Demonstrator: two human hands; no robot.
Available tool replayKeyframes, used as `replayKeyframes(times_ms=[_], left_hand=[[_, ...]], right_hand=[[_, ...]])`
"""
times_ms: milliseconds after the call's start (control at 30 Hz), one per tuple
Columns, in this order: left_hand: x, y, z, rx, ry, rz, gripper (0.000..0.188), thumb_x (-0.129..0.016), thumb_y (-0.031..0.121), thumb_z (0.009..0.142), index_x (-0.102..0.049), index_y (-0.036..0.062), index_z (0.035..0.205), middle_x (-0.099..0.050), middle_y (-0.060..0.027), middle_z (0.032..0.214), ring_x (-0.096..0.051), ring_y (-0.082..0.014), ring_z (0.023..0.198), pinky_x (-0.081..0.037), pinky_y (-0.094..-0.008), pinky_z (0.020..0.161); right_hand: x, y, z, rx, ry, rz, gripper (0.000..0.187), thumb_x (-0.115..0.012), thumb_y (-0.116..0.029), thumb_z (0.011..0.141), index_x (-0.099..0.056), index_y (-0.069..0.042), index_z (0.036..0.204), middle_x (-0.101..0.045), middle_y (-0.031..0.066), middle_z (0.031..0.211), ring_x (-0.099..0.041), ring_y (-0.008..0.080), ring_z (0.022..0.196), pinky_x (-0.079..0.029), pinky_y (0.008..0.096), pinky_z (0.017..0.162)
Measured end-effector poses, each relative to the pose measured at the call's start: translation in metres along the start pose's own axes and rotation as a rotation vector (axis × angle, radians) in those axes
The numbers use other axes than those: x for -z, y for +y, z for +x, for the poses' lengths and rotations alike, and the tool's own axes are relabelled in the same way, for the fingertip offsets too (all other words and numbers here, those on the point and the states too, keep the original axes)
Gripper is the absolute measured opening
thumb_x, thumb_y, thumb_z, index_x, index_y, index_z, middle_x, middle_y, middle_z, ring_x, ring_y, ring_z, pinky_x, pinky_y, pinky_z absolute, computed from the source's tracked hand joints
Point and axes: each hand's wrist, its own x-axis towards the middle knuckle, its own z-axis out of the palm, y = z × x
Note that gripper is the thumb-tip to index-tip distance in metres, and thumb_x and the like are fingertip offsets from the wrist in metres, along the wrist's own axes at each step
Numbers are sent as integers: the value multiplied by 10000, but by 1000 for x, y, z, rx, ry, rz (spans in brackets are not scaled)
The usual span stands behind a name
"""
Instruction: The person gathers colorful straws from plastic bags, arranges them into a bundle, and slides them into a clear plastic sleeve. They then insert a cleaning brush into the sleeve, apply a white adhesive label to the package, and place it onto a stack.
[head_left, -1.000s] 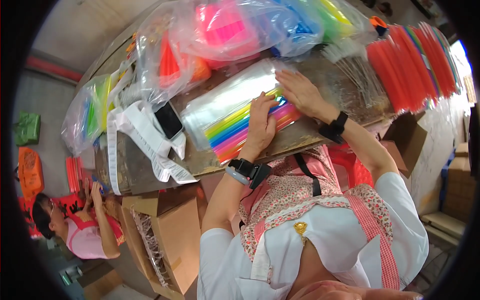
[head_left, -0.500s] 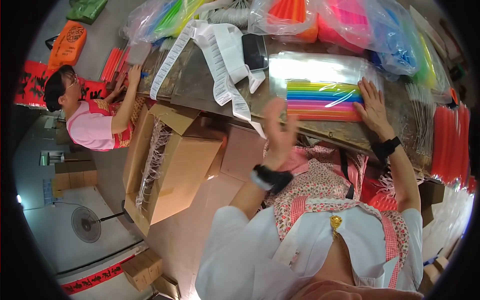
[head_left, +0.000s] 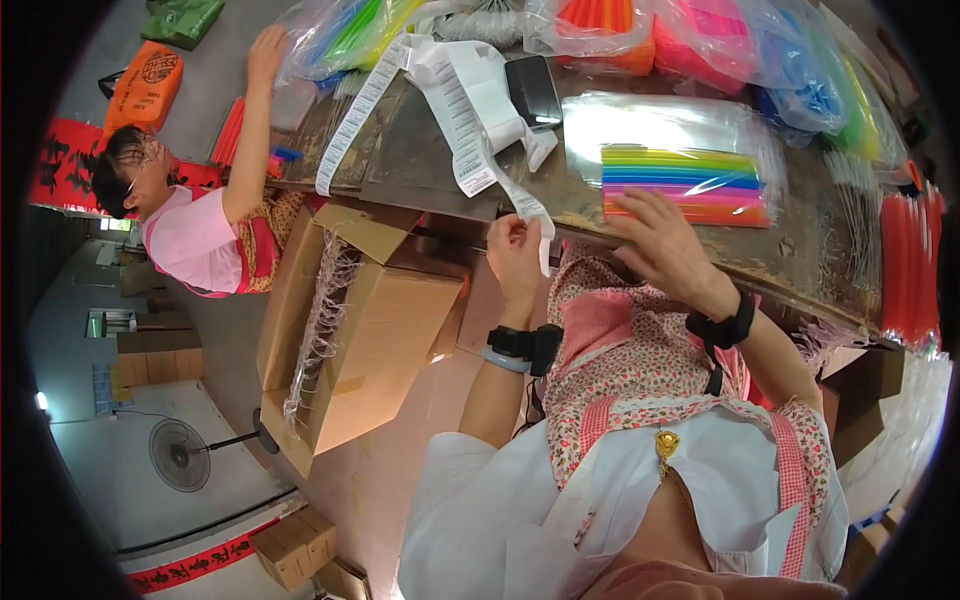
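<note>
My left hand (head_left: pixel 515 262) is closed at the table's front edge, its fingers pinching the loose end of a long white label strip (head_left: pixel 475 165). The strip runs back across the table in folds, with printed rows on it. My right hand (head_left: pixel 668 245) is open, fingers spread, at the near edge of a flat clear bag. Its fingertips reach the lower left corner of the bag's rainbow row of thin sticks (head_left: pixel 690 180). More clear plastic bags (head_left: pixel 640 115) lie under and behind that row.
A black phone (head_left: pixel 533 92) lies beside the strip. Bags of coloured sticks (head_left: pixel 600 30) line the table's back. Red sticks (head_left: pixel 908 265) and thin wires (head_left: pixel 850 220) are at right. An open carton (head_left: pixel 385 340) stands left, and a co-worker (head_left: pixel 195 230) sits beyond it.
My left hand has moved from the bag to the label strip's end and pinched it. My right hand has come off the bag's right side toward its lower left. The co-worker's arm has risen.
</note>
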Motion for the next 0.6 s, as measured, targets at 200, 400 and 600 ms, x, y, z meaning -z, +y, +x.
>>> replayKeyframes(times_ms=[200, 400, 600], left_hand=[[13, 50, -19, 189, -192, -460, 220, -642, 42, 849, -577, -2, 1054, -618, -40, 980, -569, -93, 850, -467, -237, 750], [23, 78, -28, 378, -306, -936, 173, -584, -13, 857, -636, 21, 1019, -612, -8, 997, -542, -60, 814, -424, -208, 725], [34, 73, -19, 195, -324, -719, 208, -578, -13, 866, -620, -3, 1069, -584, 11, 979, -510, -39, 823, -393, -189, 725]], right_hand=[[-25, -13, 25, 119, 134, 143, 380, -693, -94, 741, -583, -46, 1102, -557, 131, 1167, -518, 335, 1103, -446, 420, 910], [-43, -19, 50, 124, 229, 255, 352, -703, -90, 719, -611, -52, 1056, -585, 104, 1034, -567, 297, 954, -490, 382, 790], [-40, -23, 69, 275, 244, 153, 293, -700, -97, 707, -640, -40, 988, -585, 74, 990, -569, 260, 913, -491, 356, 762]])
